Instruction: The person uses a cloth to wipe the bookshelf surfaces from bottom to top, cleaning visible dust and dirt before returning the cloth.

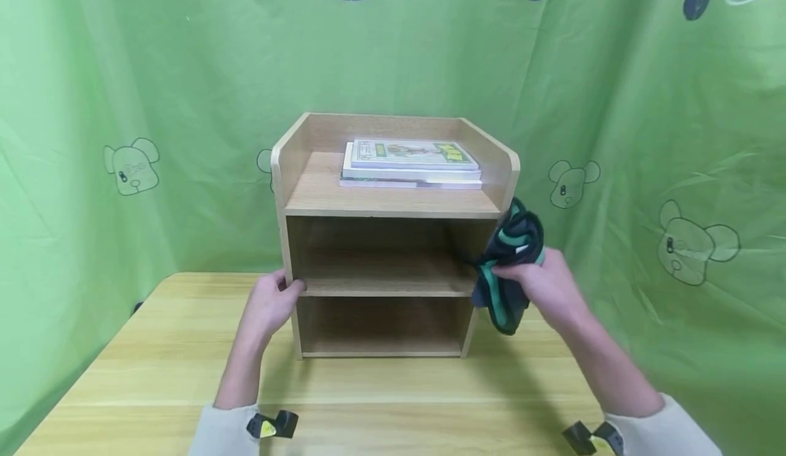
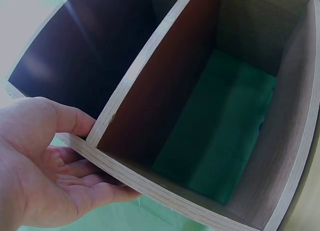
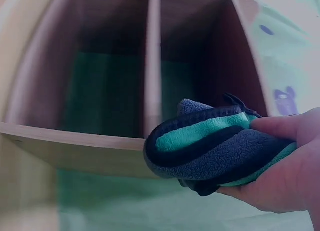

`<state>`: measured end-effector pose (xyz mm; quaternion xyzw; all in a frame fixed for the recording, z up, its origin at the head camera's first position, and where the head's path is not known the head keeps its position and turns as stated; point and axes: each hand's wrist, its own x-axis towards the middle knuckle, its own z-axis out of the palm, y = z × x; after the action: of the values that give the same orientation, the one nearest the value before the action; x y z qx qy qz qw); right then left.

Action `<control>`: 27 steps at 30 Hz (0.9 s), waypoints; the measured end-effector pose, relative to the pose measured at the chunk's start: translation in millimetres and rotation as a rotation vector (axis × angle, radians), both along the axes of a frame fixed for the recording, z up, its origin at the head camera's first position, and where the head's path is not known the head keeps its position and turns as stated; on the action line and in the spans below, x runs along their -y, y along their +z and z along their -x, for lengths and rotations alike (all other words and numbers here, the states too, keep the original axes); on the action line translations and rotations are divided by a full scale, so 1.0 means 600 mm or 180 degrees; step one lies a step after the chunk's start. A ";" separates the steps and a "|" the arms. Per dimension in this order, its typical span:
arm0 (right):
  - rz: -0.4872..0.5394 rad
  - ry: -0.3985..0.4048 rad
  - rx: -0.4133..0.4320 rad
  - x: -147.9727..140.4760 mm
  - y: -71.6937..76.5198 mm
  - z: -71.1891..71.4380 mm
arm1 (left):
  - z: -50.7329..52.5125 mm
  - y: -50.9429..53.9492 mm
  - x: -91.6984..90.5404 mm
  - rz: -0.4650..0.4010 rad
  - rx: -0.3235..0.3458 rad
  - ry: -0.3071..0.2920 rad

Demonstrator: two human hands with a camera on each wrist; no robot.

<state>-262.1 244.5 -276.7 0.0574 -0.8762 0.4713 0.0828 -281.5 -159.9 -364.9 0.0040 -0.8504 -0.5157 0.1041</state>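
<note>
A small wooden shelf unit point(image 1: 393, 291) with three levels stands on the table. At its left side my left hand point(image 1: 273, 302) grips the side panel, the thumb by the middle board's front edge and the fingers round the outside, as the left wrist view point(image 2: 55, 161) shows. My right hand point(image 1: 546, 289) holds a folded dark blue and green cloth point(image 1: 500, 292) by the unit's right side. In the right wrist view, thumb and fingers pinch the plush cloth point(image 3: 200, 146) in front of the panel's edge; part of the fingers is hidden beneath it.
Several books point(image 1: 411, 162) lie stacked on the top level, between raised side walls. A light wooden table point(image 1: 153, 374) carries the unit. Behind hangs a green curtain point(image 1: 202, 67) with bear prints. Small dark devices are strapped at both sleeves.
</note>
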 end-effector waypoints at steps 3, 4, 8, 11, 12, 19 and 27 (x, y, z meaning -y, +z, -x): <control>0.0120 0.0038 0.0148 0.003 -0.038 0.005 | 0.001 0.000 0.000 0.0002 -0.0008 0.0011; 0.0136 0.0031 0.0197 0.003 -0.050 0.008 | 0.001 0.000 0.000 -0.0003 -0.0010 0.0007; 0.0173 -0.0014 0.0412 0.004 -0.099 0.014 | 0.001 0.001 -0.001 -0.0001 -0.0017 0.0005; 0.0193 -0.0080 0.0563 0.006 -0.133 0.020 | 0.001 0.000 -0.002 -0.0010 -0.0022 0.0006; 0.0214 -0.0099 0.0613 0.006 -0.144 0.022 | 0.001 0.000 -0.002 -0.0018 -0.0027 0.0003; 0.0578 -0.0102 0.0891 0.003 -0.206 0.039 | 0.003 -0.002 -0.004 -0.0031 -0.0003 -0.0024; 0.0825 0.0169 0.1196 -0.005 -0.238 0.050 | 0.003 -0.002 -0.001 -0.0001 -0.0013 0.0002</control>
<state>-292.0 247.4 -419.5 -0.0195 -0.8065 0.5844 -0.0875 -283.1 -159.5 -366.4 0.0033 -0.8501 -0.5159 0.1060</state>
